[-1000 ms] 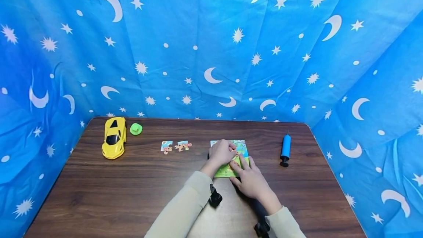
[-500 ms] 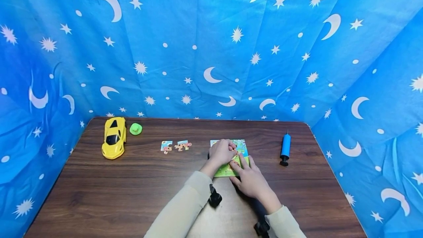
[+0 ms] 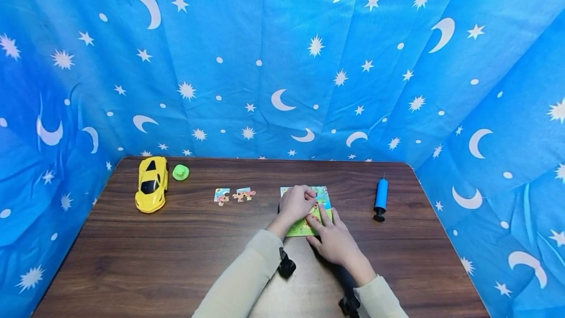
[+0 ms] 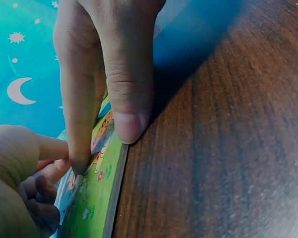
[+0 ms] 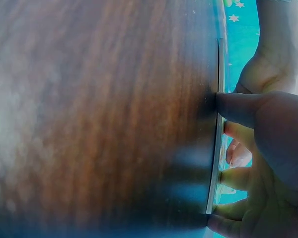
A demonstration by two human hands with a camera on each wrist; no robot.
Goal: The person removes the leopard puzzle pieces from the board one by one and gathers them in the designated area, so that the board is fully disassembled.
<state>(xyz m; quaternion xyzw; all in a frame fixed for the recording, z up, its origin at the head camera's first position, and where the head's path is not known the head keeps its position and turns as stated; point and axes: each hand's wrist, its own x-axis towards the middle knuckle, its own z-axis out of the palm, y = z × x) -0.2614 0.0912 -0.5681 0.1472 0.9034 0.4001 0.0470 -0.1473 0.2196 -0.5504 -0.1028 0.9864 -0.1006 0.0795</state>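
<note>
A jigsaw puzzle (image 3: 300,229) with a green and blue picture lies on the table right of centre. Over its left and middle part bends my left hand (image 3: 293,206), fingers curled. Their tips seem to pinch a puzzle piece against the picture; it is mostly hidden. My right hand (image 3: 337,242) lies spread on the puzzle's right side, fingers straight. In the left wrist view, the right thumb (image 4: 129,126) touches the puzzle's near edge, and the curled left hand (image 4: 12,183) is close by. Loose puzzle pieces (image 3: 243,194) (image 3: 222,196) lie to the left.
A yellow toy car (image 3: 151,185) and a green toy duck (image 3: 180,172) stand at the table's back left. Off to the right lies a blue hand pump (image 3: 381,198). Behind the wooden table (image 3: 154,259) hangs a blue curtain (image 3: 220,82) with moons and stars.
Both hands stay at the puzzle with no clear movement. The head view has shifted very slightly.
</note>
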